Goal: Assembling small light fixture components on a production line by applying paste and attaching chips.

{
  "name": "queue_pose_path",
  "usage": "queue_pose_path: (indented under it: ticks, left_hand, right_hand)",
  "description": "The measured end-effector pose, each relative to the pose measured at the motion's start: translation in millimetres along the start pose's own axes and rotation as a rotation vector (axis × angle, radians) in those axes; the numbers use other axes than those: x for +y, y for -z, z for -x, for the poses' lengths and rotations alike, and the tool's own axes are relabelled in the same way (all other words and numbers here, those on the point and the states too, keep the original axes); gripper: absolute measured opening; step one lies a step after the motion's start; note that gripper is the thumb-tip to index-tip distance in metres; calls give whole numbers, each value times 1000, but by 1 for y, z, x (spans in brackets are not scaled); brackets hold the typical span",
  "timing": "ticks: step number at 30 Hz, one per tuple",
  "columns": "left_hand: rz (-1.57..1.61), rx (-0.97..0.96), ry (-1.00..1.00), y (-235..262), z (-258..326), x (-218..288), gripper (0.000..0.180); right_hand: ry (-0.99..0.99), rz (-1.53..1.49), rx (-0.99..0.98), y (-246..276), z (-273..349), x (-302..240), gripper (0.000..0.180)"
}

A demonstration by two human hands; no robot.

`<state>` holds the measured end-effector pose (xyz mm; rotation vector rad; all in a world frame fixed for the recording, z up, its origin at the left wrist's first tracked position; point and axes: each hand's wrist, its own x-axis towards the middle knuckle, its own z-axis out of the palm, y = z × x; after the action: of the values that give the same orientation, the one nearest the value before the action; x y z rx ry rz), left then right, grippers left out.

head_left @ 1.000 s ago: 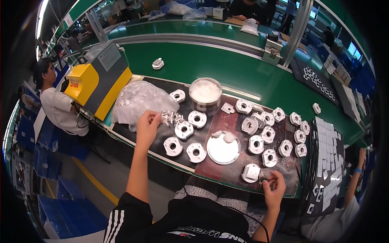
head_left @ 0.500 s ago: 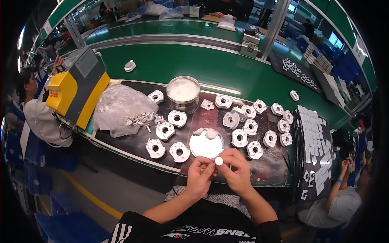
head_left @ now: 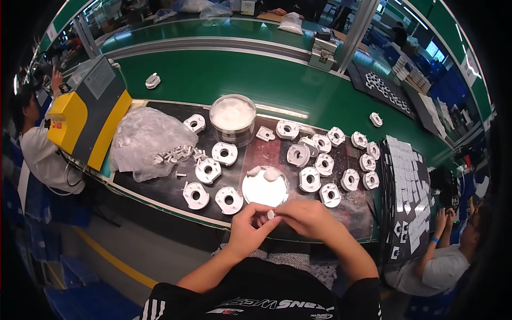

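A small white part [head_left: 271, 214], round and pale, sits pinched between the fingertips of both hands just in front of the person's chest, at the near edge of the dark surface [head_left: 266, 152]; it is too small to make out its finer shape. The left hand [head_left: 249, 230] comes up from the lower left with the wrist bent inward, fingers curled and closed on the part from the left side. The right hand [head_left: 305, 217] meets it from the right, knuckles up, fingers folded narrowly over the same piece so that the two hands touch. Just beyond the hands lies a shallow round white dish [head_left: 265, 188] with two pale lumps at its far rim. Around it, white ring-shaped housings [head_left: 229, 199] are spread over the surface, with a clear round tub [head_left: 232, 118] of white paste further back and a crumpled plastic bag [head_left: 145, 141] of small parts to the left.
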<state>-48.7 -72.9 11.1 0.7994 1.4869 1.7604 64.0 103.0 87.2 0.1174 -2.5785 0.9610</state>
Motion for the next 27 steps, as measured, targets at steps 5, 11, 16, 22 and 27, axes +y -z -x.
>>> queue_pose_path:
  ticks: [5, 11, 16, 22, 27]
  left_hand:
    - [-56, 80, -30, 4, -4, 13, 48]
    - [-11, 117, -36, 7, 2, 11, 41]
    - [-19, 82, -16, 7, 7, 5, 39]
    - [-30, 75, -22, 7, 5, 4, 39]
    - [-26, 78, -21, 5, 3, 8, 36]
  right_hand:
    - [-152, 228, -18, 7, -23, 50, 14]
    - [-14, 596, -83, 7, -42, 82, 12]
    - [1, 702, -159, 2, -47, 85, 7]
    - [-13, 717, -154, -4, -46, 92, 7]
    - [-33, 655, -68, -1, -45, 89, 10]
